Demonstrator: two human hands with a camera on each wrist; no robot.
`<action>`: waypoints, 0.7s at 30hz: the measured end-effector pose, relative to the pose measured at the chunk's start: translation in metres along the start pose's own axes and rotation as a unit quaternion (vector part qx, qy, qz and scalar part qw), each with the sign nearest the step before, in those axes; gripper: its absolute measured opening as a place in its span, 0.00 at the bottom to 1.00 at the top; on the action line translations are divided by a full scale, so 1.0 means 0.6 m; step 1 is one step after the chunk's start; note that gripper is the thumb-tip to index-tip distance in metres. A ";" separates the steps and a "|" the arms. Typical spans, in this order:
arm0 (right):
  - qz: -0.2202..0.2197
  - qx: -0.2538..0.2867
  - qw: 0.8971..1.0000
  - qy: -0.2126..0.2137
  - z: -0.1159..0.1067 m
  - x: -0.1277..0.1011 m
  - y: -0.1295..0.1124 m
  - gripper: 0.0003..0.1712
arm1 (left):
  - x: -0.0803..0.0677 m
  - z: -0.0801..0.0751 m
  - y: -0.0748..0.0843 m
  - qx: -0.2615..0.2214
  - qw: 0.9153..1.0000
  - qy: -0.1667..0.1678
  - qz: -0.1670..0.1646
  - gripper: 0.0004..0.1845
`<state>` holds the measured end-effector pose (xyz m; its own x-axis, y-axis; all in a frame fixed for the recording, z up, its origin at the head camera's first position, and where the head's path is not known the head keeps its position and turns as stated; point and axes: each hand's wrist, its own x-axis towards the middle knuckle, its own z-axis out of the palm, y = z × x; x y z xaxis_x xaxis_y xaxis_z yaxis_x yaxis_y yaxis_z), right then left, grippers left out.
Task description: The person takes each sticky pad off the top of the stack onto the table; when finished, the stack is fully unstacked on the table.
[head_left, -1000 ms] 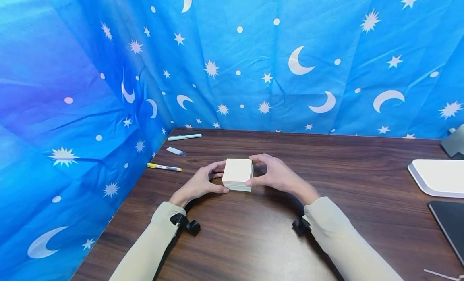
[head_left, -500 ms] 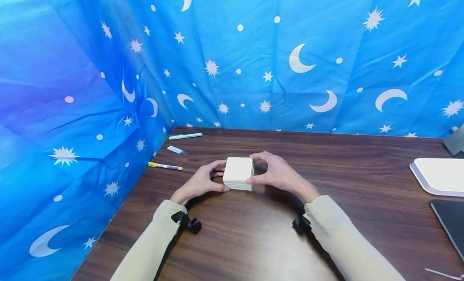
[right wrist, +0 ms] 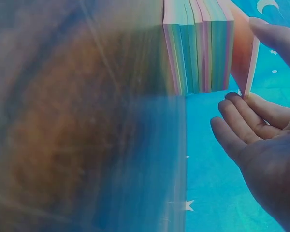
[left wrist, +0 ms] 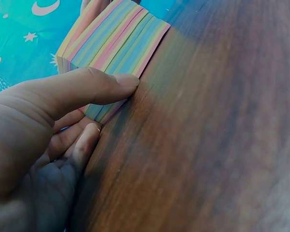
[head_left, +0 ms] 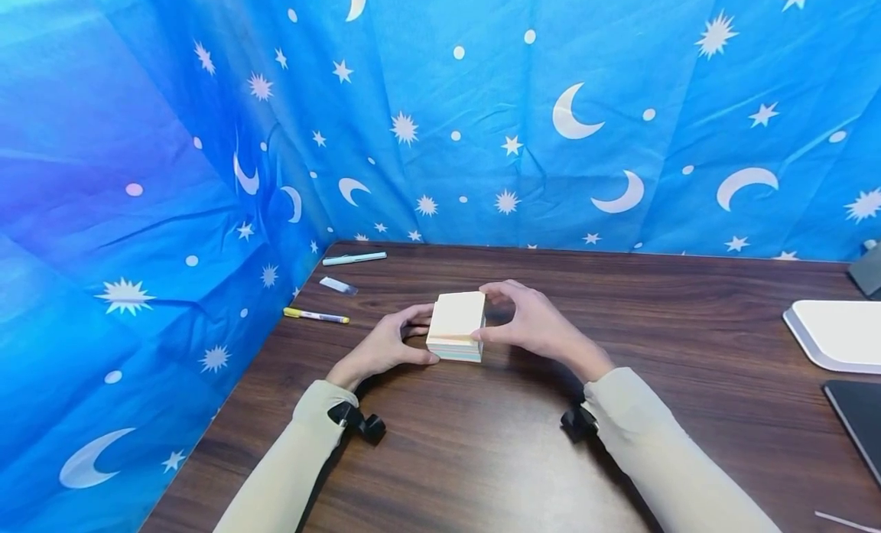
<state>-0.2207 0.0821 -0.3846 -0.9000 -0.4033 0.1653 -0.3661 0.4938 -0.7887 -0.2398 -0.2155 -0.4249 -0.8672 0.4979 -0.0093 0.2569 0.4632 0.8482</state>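
Note:
A square stack of sticky notes [head_left: 454, 352] stands on the table, its side striped pink, yellow, blue and green in the left wrist view. My left hand [head_left: 382, 345] grips its lower left part, thumb across the near side and fingers behind. On top lies a thin pale pad of sticky notes [head_left: 460, 314]. My right hand [head_left: 535, 323] pinches that pad between thumb and fingers at its right side. In the right wrist view, a gap opens between the tilted pad [right wrist: 247, 53] and the stack [right wrist: 198, 58] below.
To the left lie a yellow-capped pen [head_left: 316, 316], a small clear strip [head_left: 339, 286] and a pale green pen [head_left: 354, 258]. A white tray-like object [head_left: 836, 334] and a dark flat object [head_left: 856, 418] lie at the right. A starry blue cloth [head_left: 482, 135] hangs behind the table.
The top pad, flush with the stack before, has been raised at its right side by my right hand. My left hand keeps its grip on the stack.

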 end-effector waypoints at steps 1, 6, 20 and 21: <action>0.001 0.000 1.000 0.003 -0.002 0.001 0.000 0.47 | -0.001 0.000 0.000 -0.001 1.000 0.000 0.000 0.48; 0.001 -0.005 1.000 0.017 -0.015 0.008 0.001 0.47 | -0.003 -0.001 0.000 -0.008 1.000 -0.002 0.005 0.47; 0.011 -0.035 0.999 0.026 -0.071 0.043 0.001 0.48 | -0.003 -0.003 -0.006 -0.008 1.000 -0.003 0.012 0.47; 0.015 -0.038 0.999 0.025 -0.074 0.046 0.003 0.48 | -0.003 -0.003 -0.006 -0.008 1.000 -0.004 0.014 0.47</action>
<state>-0.2570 0.1062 -0.3553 -0.9204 -0.3505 0.1730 -0.3546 0.5626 -0.7468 -0.2400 -0.2191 -0.4270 -0.8568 0.5155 0.0102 0.2735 0.4377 0.8565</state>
